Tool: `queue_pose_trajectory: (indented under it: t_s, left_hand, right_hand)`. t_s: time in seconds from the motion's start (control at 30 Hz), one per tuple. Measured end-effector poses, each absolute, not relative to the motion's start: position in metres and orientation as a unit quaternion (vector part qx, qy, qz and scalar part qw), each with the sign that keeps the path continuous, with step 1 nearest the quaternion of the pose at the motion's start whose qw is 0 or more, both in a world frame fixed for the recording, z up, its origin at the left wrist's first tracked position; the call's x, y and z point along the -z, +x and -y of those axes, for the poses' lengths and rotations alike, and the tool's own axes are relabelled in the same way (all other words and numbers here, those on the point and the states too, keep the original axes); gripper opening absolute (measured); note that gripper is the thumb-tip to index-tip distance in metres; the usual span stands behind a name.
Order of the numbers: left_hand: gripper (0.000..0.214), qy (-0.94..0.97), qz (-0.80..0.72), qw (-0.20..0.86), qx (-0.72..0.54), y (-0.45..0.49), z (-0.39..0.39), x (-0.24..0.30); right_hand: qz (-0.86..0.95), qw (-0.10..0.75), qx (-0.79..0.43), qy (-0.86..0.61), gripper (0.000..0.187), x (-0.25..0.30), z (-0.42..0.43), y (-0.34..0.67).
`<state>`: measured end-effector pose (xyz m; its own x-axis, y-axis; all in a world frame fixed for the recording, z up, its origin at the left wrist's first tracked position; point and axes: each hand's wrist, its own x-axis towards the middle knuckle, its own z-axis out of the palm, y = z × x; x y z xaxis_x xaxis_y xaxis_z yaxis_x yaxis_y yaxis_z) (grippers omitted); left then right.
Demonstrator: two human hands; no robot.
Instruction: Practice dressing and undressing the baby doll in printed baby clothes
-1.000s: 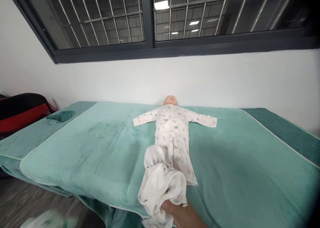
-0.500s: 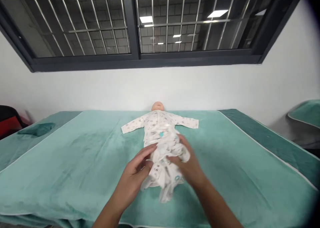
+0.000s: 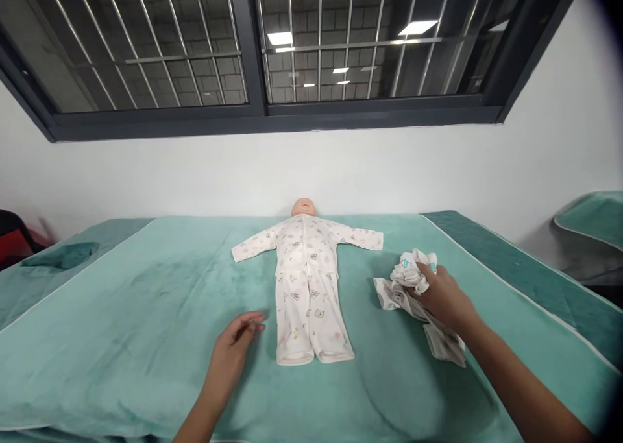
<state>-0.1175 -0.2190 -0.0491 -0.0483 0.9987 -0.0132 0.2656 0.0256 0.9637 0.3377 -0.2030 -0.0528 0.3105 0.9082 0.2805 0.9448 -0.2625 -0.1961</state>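
On the mattress lies a baby doll (image 3: pixel 304 207), its head toward the wall, in a white patterned long-sleeved top (image 3: pixel 305 242) with the sleeves spread out. White patterned trousers (image 3: pixel 311 313) stretch straight below the top, legs side by side. To the right of the doll, my right hand (image 3: pixel 444 299) grips a crumpled bundle of white printed baby clothes (image 3: pixel 411 275), with loose ends hanging down. My left hand (image 3: pixel 238 339) is left of the trousers, apart from them. It holds nothing, and its fingers are loosely bent with the thumb apart.
A green plush cover (image 3: pixel 160 313) spreads over the bed, with darker green strips along both sides. Behind it stand a white wall (image 3: pixel 214 177) and a barred window (image 3: pixel 257 99). A red and black item (image 3: pixel 14 239) is at the far left, and green fabric (image 3: pixel 591 219) at the right.
My right hand has carried the bundled clothes from over the doll's legs out to the right. My left hand has let go and drawn back to the left, uncovering the trousers.
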Motion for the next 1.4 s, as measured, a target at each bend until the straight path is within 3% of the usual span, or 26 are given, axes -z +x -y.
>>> queue_pose_trajectory:
  t_s: [0.13, 0.27, 0.37, 0.43, 0.53, 0.63, 1.13, 1.23, 1.4]
  left_hand:
    - [0.040, 0.535, -0.604, 0.383, -0.449, -0.127, 0.211, 0.070]
    - [0.038, 0.542, -0.609, 0.381, -0.435, -0.130, 0.209, 0.071]
    - [0.033, 0.567, -0.622, 0.352, -0.409, -0.126, 0.205, 0.068]
    - [0.029, 0.618, -0.613, 0.297, -0.393, -0.121, 0.199, 0.067]
    - [0.028, 0.692, -0.580, 0.209, -0.376, -0.116, 0.188, 0.068]
    - [0.028, 0.706, -0.579, 0.178, -0.367, -0.116, 0.182, 0.071]
    - [0.026, 0.671, -0.594, 0.215, -0.388, -0.119, 0.177, 0.072]
    - [0.027, 0.637, -0.603, 0.248, -0.411, -0.104, 0.151, 0.053]
    - [0.025, 0.652, -0.533, 0.210, -0.497, -0.048, 0.061, 0.003]
  right_hand:
    - [0.602, 0.135, 0.048, -0.786, 0.076, 0.041, 0.206, 0.342]
    - [0.610, 0.170, 0.104, -0.767, 0.089, 0.010, 0.217, 0.337]
    - [0.617, 0.252, 0.137, -0.733, 0.076, -0.003, 0.216, 0.298]
    - [0.655, 0.301, 0.090, -0.687, 0.053, 0.001, 0.206, 0.258]
    - [0.714, 0.234, -0.064, -0.656, 0.024, 0.024, 0.184, 0.201]
    - [0.695, 0.215, -0.055, -0.684, 0.021, 0.049, 0.169, 0.172]
    - [0.632, 0.390, -0.140, -0.655, 0.029, 0.061, 0.168, 0.182]
    - [0.629, 0.429, -0.143, -0.633, 0.030, 0.049, 0.153, 0.184]
    - [0.626, 0.478, -0.123, -0.604, 0.023, 0.006, 0.072, 0.166]
